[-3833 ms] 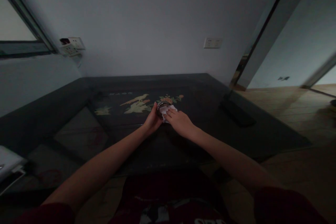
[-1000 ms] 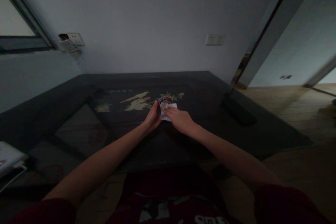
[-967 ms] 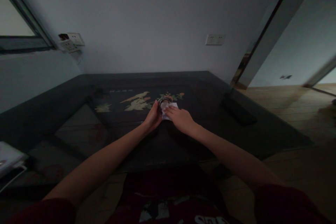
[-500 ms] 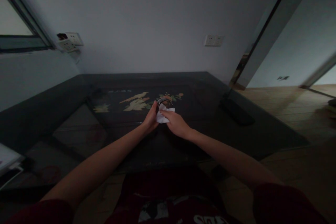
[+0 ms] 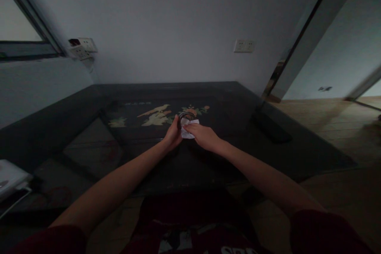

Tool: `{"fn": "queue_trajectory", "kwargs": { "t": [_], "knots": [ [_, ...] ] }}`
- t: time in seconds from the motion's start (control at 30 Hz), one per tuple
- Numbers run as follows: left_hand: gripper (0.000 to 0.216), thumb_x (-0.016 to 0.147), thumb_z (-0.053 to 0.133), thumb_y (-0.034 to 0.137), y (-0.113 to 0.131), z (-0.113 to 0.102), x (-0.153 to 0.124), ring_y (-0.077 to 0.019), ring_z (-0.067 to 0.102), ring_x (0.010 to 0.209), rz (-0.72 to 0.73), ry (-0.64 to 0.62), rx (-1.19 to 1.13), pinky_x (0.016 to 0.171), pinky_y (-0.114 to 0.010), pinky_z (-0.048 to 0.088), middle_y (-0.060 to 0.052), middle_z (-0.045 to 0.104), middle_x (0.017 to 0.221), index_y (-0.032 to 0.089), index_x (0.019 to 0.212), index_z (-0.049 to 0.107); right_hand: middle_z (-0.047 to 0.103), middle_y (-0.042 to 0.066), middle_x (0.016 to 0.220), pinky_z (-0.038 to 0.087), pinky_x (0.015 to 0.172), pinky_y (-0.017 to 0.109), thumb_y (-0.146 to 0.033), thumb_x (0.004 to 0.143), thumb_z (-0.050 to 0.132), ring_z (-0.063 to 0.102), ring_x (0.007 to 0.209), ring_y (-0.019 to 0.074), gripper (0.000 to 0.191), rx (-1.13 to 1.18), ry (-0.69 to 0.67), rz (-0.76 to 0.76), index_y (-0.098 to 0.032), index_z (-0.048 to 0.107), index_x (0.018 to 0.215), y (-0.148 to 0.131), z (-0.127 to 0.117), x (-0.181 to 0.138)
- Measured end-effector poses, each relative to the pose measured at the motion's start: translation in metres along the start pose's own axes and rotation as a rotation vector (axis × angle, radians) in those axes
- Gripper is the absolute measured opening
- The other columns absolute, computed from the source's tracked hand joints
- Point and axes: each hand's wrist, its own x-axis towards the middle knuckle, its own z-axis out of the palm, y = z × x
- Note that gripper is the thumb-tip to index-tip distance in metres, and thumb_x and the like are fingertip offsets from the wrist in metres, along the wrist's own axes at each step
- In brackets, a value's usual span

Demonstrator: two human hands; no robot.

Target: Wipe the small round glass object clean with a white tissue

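Above the dark table (image 5: pixel 220 158), my left hand (image 5: pixel 174 134) is closed round the left side of a dark, shiny thing with a curved rim (image 5: pixel 187 114). Its kind is hard to tell, since my fingers and the paper hide most of it. A crumpled white tissue (image 5: pixel 188 132) lies against its near side. Pressed onto that tissue is my right hand (image 5: pixel 205 136), its thumb and fingers closed on it.
On the table's right part lies a long black object (image 5: pixel 271 127). A white device (image 5: pixel 13 180) with a cable stands at the left edge. Wall sockets (image 5: pixel 244 46) sit above the table's back edge. The tabletop bears a bird-and-flower picture (image 5: pixel 156 116).
The whole view has shifted slightly. Both hands stay at the rimmed thing; the tissue and the rim have turned a little between my fingers.
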Motion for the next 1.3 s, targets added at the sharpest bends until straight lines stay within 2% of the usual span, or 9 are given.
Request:
{"fn": "queue_trajectory", "kwargs": {
  "t": [0.13, 0.27, 0.47, 0.67, 0.73, 0.87, 1.0, 1.13, 1.3],
  "knots": [
    [0.045, 0.098, 0.033, 0.044, 0.001, -0.001, -0.001, -0.0192, 0.067, 0.087, -0.036, -0.036, 0.01, 0.076, -0.028, 0.054, -0.012, 0.071, 0.1, 0.013, 0.103, 0.066, 0.054, 0.011, 0.139, 0.047, 0.096, 0.042, -0.007, 0.093, 0.038, 0.044, 0.133, 0.0244, 0.04, -0.274, 0.006, -0.044, -0.016, 0.057, 0.126, 0.006, -0.012, -0.002],
    [0.044, 0.098, 0.035, 0.045, 0.001, 0.0, -0.002, -0.0176, 0.066, 0.082, -0.028, -0.038, 0.01, 0.072, -0.026, 0.054, -0.012, 0.07, 0.102, 0.014, 0.106, 0.065, 0.059, 0.013, 0.133, 0.048, 0.095, 0.039, -0.007, 0.092, 0.041, 0.048, 0.13, 0.0239, 0.037, -0.269, 0.035, -0.063, -0.014, 0.06, 0.122, 0.005, -0.009, -0.001],
    [0.045, 0.1, 0.03, 0.039, 0.0, 0.005, -0.005, -0.0202, 0.067, 0.096, -0.005, -0.033, 0.016, 0.087, -0.03, 0.052, -0.012, 0.071, 0.103, 0.012, 0.111, 0.064, 0.064, 0.013, 0.125, 0.043, 0.104, 0.039, -0.001, 0.083, 0.043, 0.056, 0.12, 0.0216, 0.048, 0.078, 0.103, -0.006, -0.012, 0.059, 0.126, -0.001, 0.003, -0.001],
    [0.046, 0.099, 0.033, 0.041, 0.0, 0.002, -0.003, -0.0228, 0.068, 0.096, 0.008, 0.038, 0.053, 0.089, -0.033, 0.053, -0.013, 0.073, 0.092, 0.009, 0.109, 0.065, 0.059, 0.011, 0.133, 0.043, 0.103, 0.039, -0.004, 0.077, 0.048, 0.057, 0.121, 0.0228, 0.057, 0.578, 0.168, 0.103, -0.017, 0.054, 0.133, -0.001, 0.022, 0.007],
    [0.046, 0.098, 0.035, 0.041, 0.0, 0.001, -0.003, -0.0235, 0.068, 0.096, 0.006, 0.042, 0.044, 0.089, -0.033, 0.053, -0.014, 0.073, 0.093, 0.009, 0.109, 0.066, 0.056, 0.013, 0.137, 0.041, 0.105, 0.039, -0.005, 0.078, 0.049, 0.055, 0.123, 0.0226, 0.059, 0.634, 0.165, 0.089, -0.014, 0.05, 0.136, -0.001, 0.027, 0.009],
    [0.043, 0.099, 0.035, 0.038, 0.001, 0.003, -0.003, -0.0225, 0.068, 0.097, 0.019, 0.056, 0.018, 0.091, -0.033, 0.052, -0.013, 0.073, 0.098, 0.01, 0.109, 0.065, 0.05, 0.016, 0.141, 0.034, 0.111, 0.042, -0.005, 0.08, 0.049, 0.047, 0.131, 0.0232, 0.058, 0.406, 0.125, 0.028, -0.009, 0.046, 0.138, -0.002, 0.023, 0.005],
    [0.044, 0.099, 0.032, 0.039, 0.001, 0.004, -0.003, -0.0216, 0.067, 0.096, -0.01, 0.007, 0.019, 0.088, -0.033, 0.053, -0.013, 0.071, 0.104, 0.012, 0.113, 0.064, 0.056, 0.013, 0.136, 0.043, 0.103, 0.04, -0.006, 0.085, 0.047, 0.05, 0.128, 0.0234, 0.049, 0.071, 0.054, 0.024, -0.013, 0.052, 0.133, -0.001, 0.004, -0.002],
    [0.043, 0.099, 0.033, 0.042, 0.001, 0.002, -0.005, -0.0181, 0.067, 0.085, -0.035, -0.023, 0.025, 0.075, -0.028, 0.055, -0.012, 0.071, 0.101, 0.014, 0.11, 0.064, 0.06, 0.013, 0.13, 0.048, 0.093, 0.04, -0.007, 0.091, 0.043, 0.049, 0.128, 0.025, 0.034, -0.26, 0.043, -0.001, -0.013, 0.06, 0.12, -0.003, -0.01, -0.005],
    [0.045, 0.099, 0.032, 0.043, 0.003, 0.005, -0.008, -0.0161, 0.066, 0.08, -0.024, -0.028, 0.025, 0.07, -0.025, 0.054, -0.012, 0.07, 0.1, 0.013, 0.107, 0.064, 0.059, 0.016, 0.13, 0.047, 0.09, 0.04, -0.009, 0.095, 0.039, 0.044, 0.131, 0.0262, 0.031, -0.419, 0.077, -0.007, -0.01, 0.061, 0.116, -0.008, -0.009, -0.005]
  ]
}}
